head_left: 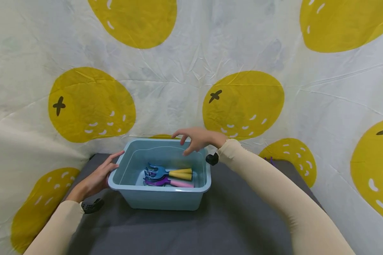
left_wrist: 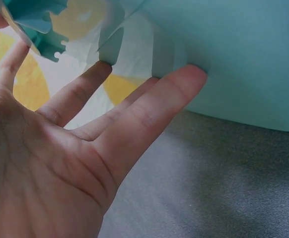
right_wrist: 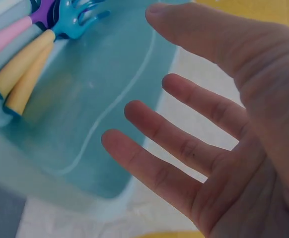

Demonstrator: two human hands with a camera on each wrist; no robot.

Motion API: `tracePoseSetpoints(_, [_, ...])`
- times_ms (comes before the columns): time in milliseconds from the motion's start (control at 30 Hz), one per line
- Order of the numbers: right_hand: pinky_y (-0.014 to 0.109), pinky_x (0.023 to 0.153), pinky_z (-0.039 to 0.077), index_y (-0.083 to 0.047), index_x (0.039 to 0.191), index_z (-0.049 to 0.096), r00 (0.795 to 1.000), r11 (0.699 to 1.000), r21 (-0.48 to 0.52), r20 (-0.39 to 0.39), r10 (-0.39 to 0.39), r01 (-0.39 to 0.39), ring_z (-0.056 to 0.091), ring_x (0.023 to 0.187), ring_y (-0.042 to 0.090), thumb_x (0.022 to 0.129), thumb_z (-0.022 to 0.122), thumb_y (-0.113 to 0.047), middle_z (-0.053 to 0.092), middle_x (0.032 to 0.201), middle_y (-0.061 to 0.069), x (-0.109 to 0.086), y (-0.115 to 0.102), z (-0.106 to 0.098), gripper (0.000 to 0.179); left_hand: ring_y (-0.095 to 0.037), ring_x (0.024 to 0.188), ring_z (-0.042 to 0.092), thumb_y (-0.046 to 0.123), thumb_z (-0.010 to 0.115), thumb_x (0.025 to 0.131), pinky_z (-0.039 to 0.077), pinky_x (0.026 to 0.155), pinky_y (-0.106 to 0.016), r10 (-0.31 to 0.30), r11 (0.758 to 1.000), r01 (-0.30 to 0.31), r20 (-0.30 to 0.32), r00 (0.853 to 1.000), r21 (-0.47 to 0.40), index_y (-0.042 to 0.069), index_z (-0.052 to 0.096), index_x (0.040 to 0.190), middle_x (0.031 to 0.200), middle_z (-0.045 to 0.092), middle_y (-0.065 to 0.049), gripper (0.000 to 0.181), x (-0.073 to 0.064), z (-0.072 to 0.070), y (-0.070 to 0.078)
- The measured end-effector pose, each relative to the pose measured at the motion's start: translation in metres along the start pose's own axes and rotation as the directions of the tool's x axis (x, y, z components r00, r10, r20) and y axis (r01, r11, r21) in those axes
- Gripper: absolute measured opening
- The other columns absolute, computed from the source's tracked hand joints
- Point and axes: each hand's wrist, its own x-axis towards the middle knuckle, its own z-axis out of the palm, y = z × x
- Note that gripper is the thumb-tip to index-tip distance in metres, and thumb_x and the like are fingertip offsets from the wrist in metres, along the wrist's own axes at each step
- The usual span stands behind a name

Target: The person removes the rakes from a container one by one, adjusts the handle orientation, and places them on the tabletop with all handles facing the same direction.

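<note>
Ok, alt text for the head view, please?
A person's left grip touches the left side of a light-blue plastic tub holding yellow-handled blue hand rakes and a pink-handled purple one; the empty right grip hovers by its far right corner. Dark grey cloth lies beneath, a yellow-fruit-print sheet behind.

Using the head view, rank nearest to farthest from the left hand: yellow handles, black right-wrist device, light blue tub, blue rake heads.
1. Light blue tub: left hand at its left rim.
2. Blue rake heads: inside, left of their handles.
3. Yellow handles: inside, toward the right.
4. Black right-wrist device: by the right rim.
</note>
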Motion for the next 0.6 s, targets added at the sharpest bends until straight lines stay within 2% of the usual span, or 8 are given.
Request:
tracePoseSetpoints(167, [0.037,0.076,0.06,-0.033,0.154,0.04,0.998,0.999,-0.018,0.04,0.038,-0.037,0.067,0.099,0.019,0.091,0.08,-0.027,0.063,0.132,0.002,0.026,-0.005,0.017,0.075,-0.053,0.131,0.041,0.039,0.045,0.108,0.052,0.092,-0.062,-0.001,1.0,0.002,-0.008,1.0,0.001,0.04,0.012,0.164,0.166,0.006,-0.018,0.065,0.001,0.0,0.0])
tracePoseSetpoints(300, [0.044,0.079,0.06,-0.031,0.153,0.042,0.994,0.998,0.038,0.099,0.047,-0.051,0.064,0.106,0.021,0.091,0.08,-0.021,0.061,0.134,0.011,0.047,-0.005,0.034,0.073,-0.052,0.131,0.041,0.04,0.045,0.108,0.051,0.092,-0.062,-0.005,1.0,0.005,-0.009,1.0,0.006,0.04,0.012,0.164,0.166,0.006,-0.017,0.065,0.002,0.0,0.0])
tracePoseSetpoints(400, [0.043,0.075,0.06,-0.029,0.151,0.043,0.987,0.996,0.046,0.146,0.062,-0.07,0.063,0.105,0.022,0.091,0.08,-0.019,0.06,0.132,0.015,0.06,-0.005,0.046,0.071,-0.052,0.131,0.041,0.04,0.045,0.108,0.051,0.093,-0.063,-0.004,1.0,0.004,-0.007,1.0,0.009,0.04,0.011,0.163,0.166,0.006,-0.017,0.065,0.002,-0.001,0.0])
tracePoseSetpoints(500, [0.038,0.07,0.06,-0.031,0.148,0.045,0.977,0.993,0.008,0.181,0.113,-0.116,0.063,0.103,0.019,0.09,0.081,-0.02,0.063,0.123,0.01,0.071,-0.004,0.057,0.069,-0.052,0.131,0.041,0.04,0.045,0.108,0.051,0.094,-0.063,-0.002,1.0,0.002,-0.002,1.0,0.003,0.041,0.011,0.163,0.166,0.006,-0.017,0.065,0.003,-0.002,0.0])
tracePoseSetpoints(600, [0.036,0.07,0.058,-0.031,0.148,0.046,0.963,0.984,-0.066,0.205,0.173,-0.163,0.063,0.098,0.018,0.088,0.083,-0.023,0.063,0.111,0.002,0.081,0.0,0.067,0.07,-0.053,0.131,0.041,0.04,0.044,0.108,0.051,0.094,-0.061,-0.007,1.0,0.007,0.003,1.0,-0.008,0.041,0.011,0.163,0.166,0.008,-0.017,0.065,0.003,-0.002,0.0])
